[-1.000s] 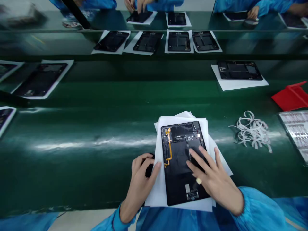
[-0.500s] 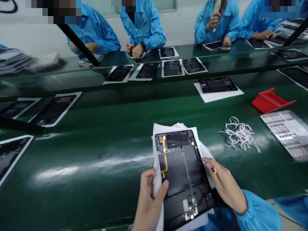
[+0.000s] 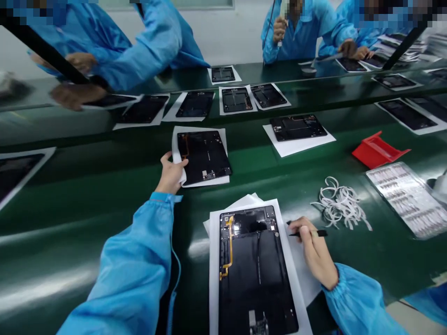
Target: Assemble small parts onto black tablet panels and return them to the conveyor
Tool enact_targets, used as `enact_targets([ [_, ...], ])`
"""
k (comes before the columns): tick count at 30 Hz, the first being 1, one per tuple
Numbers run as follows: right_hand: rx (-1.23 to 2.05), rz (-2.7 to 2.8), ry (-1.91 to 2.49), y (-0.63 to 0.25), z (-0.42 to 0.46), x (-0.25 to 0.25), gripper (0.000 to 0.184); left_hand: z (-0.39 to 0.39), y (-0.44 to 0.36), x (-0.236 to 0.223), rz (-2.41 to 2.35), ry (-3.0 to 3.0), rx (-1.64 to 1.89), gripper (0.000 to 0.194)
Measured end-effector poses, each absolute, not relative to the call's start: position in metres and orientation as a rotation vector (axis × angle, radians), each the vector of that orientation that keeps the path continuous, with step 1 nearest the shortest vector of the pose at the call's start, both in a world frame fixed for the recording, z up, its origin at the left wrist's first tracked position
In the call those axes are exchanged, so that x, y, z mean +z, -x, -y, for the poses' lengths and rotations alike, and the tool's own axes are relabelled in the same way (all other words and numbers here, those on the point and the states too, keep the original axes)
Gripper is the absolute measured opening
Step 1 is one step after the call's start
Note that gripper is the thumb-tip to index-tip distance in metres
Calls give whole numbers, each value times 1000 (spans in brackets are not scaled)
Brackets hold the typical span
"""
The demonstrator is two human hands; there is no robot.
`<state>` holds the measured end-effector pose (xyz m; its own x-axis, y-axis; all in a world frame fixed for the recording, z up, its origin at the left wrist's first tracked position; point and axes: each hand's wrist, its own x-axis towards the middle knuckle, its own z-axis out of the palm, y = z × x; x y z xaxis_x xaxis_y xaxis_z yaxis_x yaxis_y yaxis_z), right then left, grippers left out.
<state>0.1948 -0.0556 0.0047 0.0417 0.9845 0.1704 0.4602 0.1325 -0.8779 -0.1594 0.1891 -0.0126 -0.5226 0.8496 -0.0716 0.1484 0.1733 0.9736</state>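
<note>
My left hand reaches forward and grips the left edge of a black tablet housing with white paper under it, thumb on top. Nearer to me lies another tablet housing on white paper, with an orange flex cable along its left side and a silver part at its lower end. Beside its right edge, my right hand is closed round slim black tweezers, tips pointing left. More white paper sticks out beneath the near sheet.
To the right are curled white strips, a red plastic holder and a clear-covered sheet of small parts. Several tablet housings on paper, one of them ahead, lie across the green bench. Co-workers in blue sit opposite; a dark post rises at right.
Both hands were at one tablet housing close to me. Now my left hand is farther forward with a housing, another lies before me, and the tweezers show in my right hand.
</note>
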Motion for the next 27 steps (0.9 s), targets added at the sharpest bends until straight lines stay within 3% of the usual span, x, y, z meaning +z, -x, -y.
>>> enact_targets([
  [5, 881, 1406, 1479, -188, 61, -3, 22, -179, 156, -2, -1935, -1284, 1437, 61],
  [8, 910, 1329, 1474, -187, 61, -6, 14, -138, 117, 20, -1962, -1883, 1450, 42],
  [12, 923, 1268, 1469, -190, 60, -9, 12, -75, 35, 34, -1173, -2276, 784, 23],
  [16, 911, 1216, 1461, -192, 61, -11, 11, -36, -7, 22, -997, -2247, 491, 14],
  [27, 984, 1188, 1360, -186, 68, -12, 7, -1, 14, 11, -1135, -2236, 561, 11],
])
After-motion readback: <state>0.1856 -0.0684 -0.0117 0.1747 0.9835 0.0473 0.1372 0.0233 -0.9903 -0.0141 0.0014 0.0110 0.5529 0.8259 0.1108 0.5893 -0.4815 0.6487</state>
